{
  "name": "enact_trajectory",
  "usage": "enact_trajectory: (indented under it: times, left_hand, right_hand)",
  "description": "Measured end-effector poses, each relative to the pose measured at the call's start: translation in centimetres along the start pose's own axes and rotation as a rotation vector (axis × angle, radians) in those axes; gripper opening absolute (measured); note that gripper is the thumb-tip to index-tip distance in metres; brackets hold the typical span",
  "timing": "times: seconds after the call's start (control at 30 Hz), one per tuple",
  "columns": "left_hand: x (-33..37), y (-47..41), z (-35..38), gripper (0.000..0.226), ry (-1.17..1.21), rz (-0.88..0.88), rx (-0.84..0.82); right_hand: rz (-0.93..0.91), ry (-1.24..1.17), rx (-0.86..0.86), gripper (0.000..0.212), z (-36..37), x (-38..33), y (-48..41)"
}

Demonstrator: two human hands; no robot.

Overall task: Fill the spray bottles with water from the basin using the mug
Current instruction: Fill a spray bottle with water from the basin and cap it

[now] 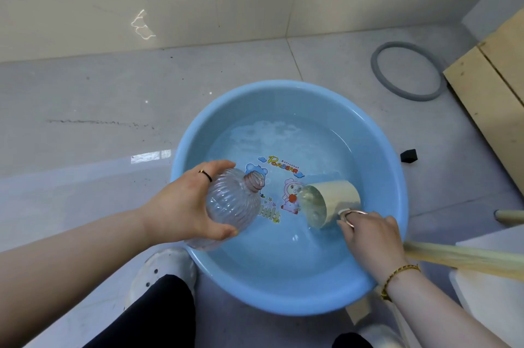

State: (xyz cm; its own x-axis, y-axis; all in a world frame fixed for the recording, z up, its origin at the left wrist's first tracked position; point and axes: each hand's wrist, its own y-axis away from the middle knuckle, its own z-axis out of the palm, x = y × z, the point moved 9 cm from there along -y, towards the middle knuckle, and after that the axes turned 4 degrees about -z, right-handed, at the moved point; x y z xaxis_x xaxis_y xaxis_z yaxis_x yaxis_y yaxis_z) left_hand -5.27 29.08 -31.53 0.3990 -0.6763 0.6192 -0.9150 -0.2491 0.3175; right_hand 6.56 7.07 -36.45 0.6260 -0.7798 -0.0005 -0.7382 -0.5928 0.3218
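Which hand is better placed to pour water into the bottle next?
Right. The right hand holds the mug by its handle, tipped on its side in the basin water. The left hand grips the open bottle, its neck pointing toward the mug.

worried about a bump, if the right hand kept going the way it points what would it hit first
Probably the far wall of the basin. The right hand, gripping the mug, points away across open water, clear of the bottle; depth is unclear.

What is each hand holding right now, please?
Left hand: holding the bottle.
Right hand: holding the mug, dipped in the basin.
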Motion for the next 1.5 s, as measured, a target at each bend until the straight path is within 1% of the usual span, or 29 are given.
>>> enact_trajectory:
  times: [0.07, 0.1, 0.2, 0.27, 0.33, 0.43, 0.57, 0.73, 0.87, 1.17, 1.23, 1.3, 1.5]
  left_hand:
    - [0.0, 0.0, 0.0, 0.114, 0.004, 0.0, 0.005]
    - [0.0, 0.0, 0.0, 0.113, 0.008, 0.0, 0.007]
    - [0.0, 0.0, 0.0, 0.112, 0.014, 0.002, 0.006]
    - [0.0, 0.0, 0.0, 0.112, 0.014, 0.002, 0.003]
    - [0.0, -0.1, 0.1, 0.112, 0.015, 0.005, 0.0]
    - [0.0, -0.1, 0.1, 0.112, 0.02, 0.008, -0.001]
    - [0.0, 0.0, 0.1, 0.111, 0.03, 0.003, 0.001]
    - [-0.1, 0.0, 0.2, 0.11, 0.035, -0.002, -0.008]
    - [-0.1, 0.0, 0.2, 0.11, 0.047, -0.003, -0.009]
    - [-0.2, 0.0, 0.3, 0.11, 0.067, -0.007, -0.013]
    - [-0.2, 0.0, 0.3, 0.11, 0.07, -0.009, -0.011]
    - [-0.2, 0.0, 0.3, 0.109, 0.07, -0.009, -0.008]
    - [-0.3, 0.0, 0.3, 0.108, 0.065, -0.011, -0.003]
  right_hand:
    - [0.04, -0.089, -0.007, 0.029, 0.0, 0.3, -0.1]
    - [0.058, -0.177, -0.008, 0.029, 0.2, 0.4, -0.2]
    - [0.15, -0.53, 0.012, 0.038, 0.0, 1.1, 0.0]
    - [0.221, -0.755, 0.046, 0.034, -0.3, 1.4, 0.3]
    - [0.271, -0.922, 0.09, 0.028, -0.8, 1.4, 0.7]
    - [0.295, -1.058, 0.131, 0.03, -1.6, 1.1, 1.0]
    - [0.29, -1.178, 0.14, 0.034, -2.8, 0.0, 1.5]
    - [0.192, -1.187, 0.182, 0.034, -5.0, -1.6, 1.7]
    - [0.116, -1.134, 0.199, 0.035, -6.5, -2.7, 2.0]
    - [0.018, -1.005, 0.221, 0.031, -7.6, -3.6, 2.2]
    - [-0.018, -0.97, 0.244, 0.046, -7.9, -3.8, 2.3]
    - [-0.03, -0.93, 0.277, 0.054, -8.2, -3.8, 2.3]
    - [-0.097, -0.83, 0.374, 0.05, -9.1, -4.1, 2.5]
